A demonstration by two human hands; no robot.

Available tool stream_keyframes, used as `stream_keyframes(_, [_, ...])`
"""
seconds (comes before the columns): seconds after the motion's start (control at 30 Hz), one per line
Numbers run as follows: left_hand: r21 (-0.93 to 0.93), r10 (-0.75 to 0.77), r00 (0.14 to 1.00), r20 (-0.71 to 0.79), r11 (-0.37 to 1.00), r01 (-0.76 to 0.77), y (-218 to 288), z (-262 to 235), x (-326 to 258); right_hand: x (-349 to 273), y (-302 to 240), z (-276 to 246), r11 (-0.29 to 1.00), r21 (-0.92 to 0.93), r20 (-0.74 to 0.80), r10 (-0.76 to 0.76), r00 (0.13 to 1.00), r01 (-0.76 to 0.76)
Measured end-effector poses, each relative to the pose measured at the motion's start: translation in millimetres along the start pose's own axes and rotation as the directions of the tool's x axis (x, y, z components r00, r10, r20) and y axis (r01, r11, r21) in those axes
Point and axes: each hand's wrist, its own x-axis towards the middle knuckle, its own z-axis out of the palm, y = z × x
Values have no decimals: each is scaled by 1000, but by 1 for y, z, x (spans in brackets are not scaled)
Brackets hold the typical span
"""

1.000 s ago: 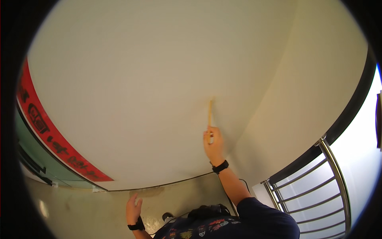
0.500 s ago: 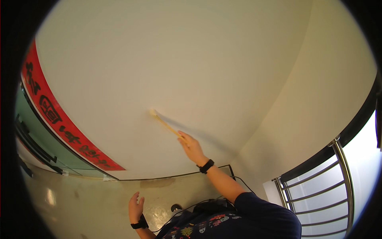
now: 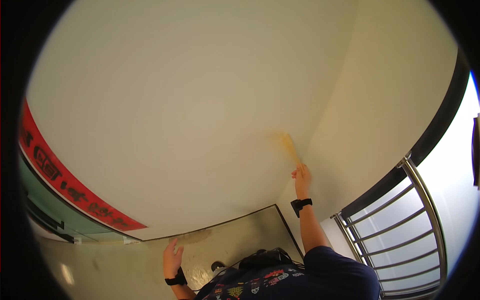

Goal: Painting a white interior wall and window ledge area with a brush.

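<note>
My right hand [image 3: 301, 181] is closed round the slim yellowish handle of a brush [image 3: 292, 149]. Its paler head points up and to the left, blurred by motion, against the white wall [image 3: 175, 110] near the corner; whether it touches the wall I cannot tell. The right arm is stretched forward, with a black band on the wrist. Low on the left, my left hand [image 3: 172, 259] hangs in the air with its fingers apart and nothing in it. It too wears a black wristband.
A red banner [image 3: 75, 196] with black writing runs along the left, above a greenish glass door [image 3: 95, 231]. On the right stands a metal railing [image 3: 425, 200] beside a bright window. A dark skirting edge [image 3: 215, 225] borders the shiny floor [image 3: 115, 262].
My right hand has swept the brush rightward across the wall to near the corner, and the handle is now steeper. The view has turned somewhat right; my left hand stays low and open.
</note>
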Motion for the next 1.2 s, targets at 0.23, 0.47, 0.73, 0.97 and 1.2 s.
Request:
stream_keyframes(0.23, [87,-15,997,77,996,9,14,1,3,-11,13,15,990,-143,-108,-27,994,11])
stream_keyframes(0.47, [80,-3,996,90,997,-4,-6,-22,4,-109,-32,112,852,-466,290,-108,951,239])
stream_keyframes(0.73, [101,2,997,80,995,-11,-17,-41,8,-180,-50,165,887,-235,696,-133,706,398])
stream_keyframes(0.97, [76,-40,998,47,996,36,-24,-37,3,-135,-43,145,958,-138,674,-95,732,252])
stream_keyframes(1.2, [147,48,997,65,988,-57,-22,-15,10,-60,-8,51,951,-259,474,-28,880,170])
